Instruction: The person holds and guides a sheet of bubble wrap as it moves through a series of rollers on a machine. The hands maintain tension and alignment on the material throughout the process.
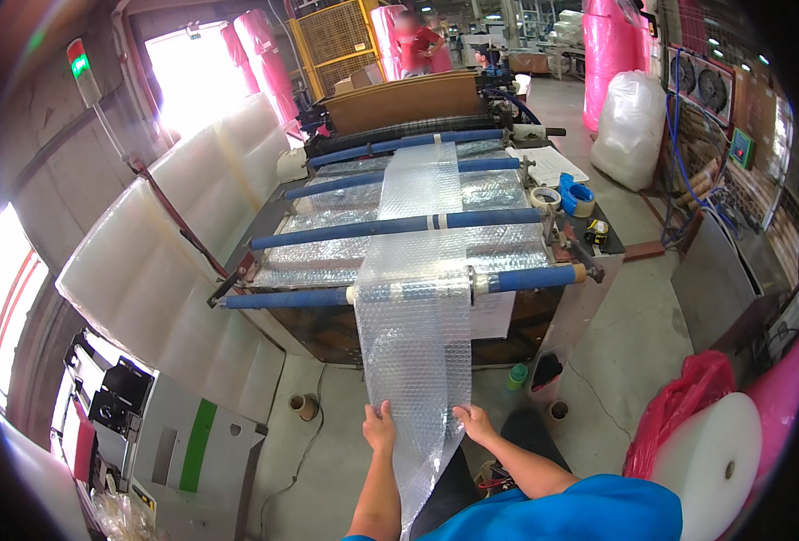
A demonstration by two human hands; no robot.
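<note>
I have a strip of bubble wrap (415,347) hanging in front of me, one edge in each hand. My left hand (379,427) is at its left edge, fingers partly closed with the thumb pointing up; they seem to have the edge between them, though I cannot tell how firmly. My right hand (477,424) is at the right edge at nearly the same height, its fingers curled in on the film, with little gap between thumb and fingers.

The wrap runs from the far side of the machine (327,334), over the second bar (327,233) and the near bar (534,279), then down to my hands. Below them it narrows and slants toward my lap, and a fold shows near my right hand. I cannot see where it ends.

I judge the step in hand to be guiding the free length off the near bar and evening it between the two edges. The next move, I think, calls for an equal pull from both sides, so that the strip lies flat and does not skew, and for smoothing that fold.

To the right, on the machine's side, sit the blue tape (577,195) and a tape measure (598,233). A green bottle (516,376) stands on the floor beyond my right hand.
</note>
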